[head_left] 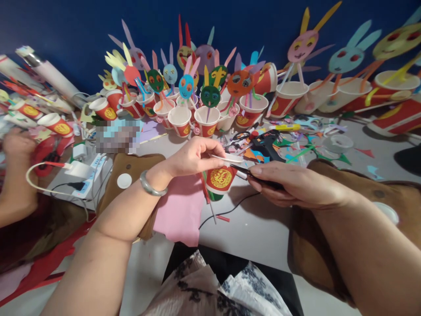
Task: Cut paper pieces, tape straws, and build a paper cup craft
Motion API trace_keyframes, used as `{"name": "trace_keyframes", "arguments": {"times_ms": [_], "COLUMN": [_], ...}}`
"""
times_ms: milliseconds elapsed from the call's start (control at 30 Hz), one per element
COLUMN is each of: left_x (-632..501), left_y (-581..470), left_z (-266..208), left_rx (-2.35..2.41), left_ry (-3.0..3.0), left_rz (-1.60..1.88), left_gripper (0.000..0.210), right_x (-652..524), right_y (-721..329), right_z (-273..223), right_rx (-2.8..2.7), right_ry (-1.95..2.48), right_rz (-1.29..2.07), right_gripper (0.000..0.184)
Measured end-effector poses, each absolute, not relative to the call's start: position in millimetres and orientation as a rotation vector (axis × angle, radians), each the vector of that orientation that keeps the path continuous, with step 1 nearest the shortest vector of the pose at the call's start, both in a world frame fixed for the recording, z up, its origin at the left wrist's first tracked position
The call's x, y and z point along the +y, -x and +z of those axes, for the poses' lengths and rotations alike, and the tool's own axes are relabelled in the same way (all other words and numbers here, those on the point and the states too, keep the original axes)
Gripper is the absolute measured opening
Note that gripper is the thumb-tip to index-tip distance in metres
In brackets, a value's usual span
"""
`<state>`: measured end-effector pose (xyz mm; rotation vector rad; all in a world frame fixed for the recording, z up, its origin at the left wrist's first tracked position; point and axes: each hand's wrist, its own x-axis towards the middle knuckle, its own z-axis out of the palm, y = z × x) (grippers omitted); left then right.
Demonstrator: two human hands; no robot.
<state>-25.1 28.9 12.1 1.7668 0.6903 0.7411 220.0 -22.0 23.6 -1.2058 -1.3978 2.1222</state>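
Observation:
My left hand (202, 157), with a bracelet at its wrist, is closed in a pinch on a thin white piece of paper (234, 159). My right hand (283, 182) is wrapped round dark scissors (241, 168), whose blades point left, close to the white piece. Fingers cover most of the scissors' handles. A red paper cup (221, 179) with a yellow emblem stands just below both hands. Beside it, a sheet of pink paper (180, 210) lies under my left forearm.
Behind are several paper cups (179, 120) bearing colourful rabbit-eared faces. A black glue gun (268, 145) lies among paper scraps (289, 153). Brown cushions (329, 245) flank the workspace. At left are a power strip (88, 175) with cables and another person's arm (16, 175).

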Motion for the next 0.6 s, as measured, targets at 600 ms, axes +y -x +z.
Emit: {"name": "trace_keyframes", "arguments": {"times_ms": [600], "left_x": [30.9], "left_y": [27.7], "left_z": [15.5], "left_rx": [0.647], "left_ry": [-1.755], "left_rz": [0.585], "left_gripper": [0.007], "right_x": [-20.2], "right_y": [-219.4], "right_z": [15.8], "right_rx": [-1.415], "right_ry": [1.14], "right_rz": [2.233], "right_gripper": [0.04]}}
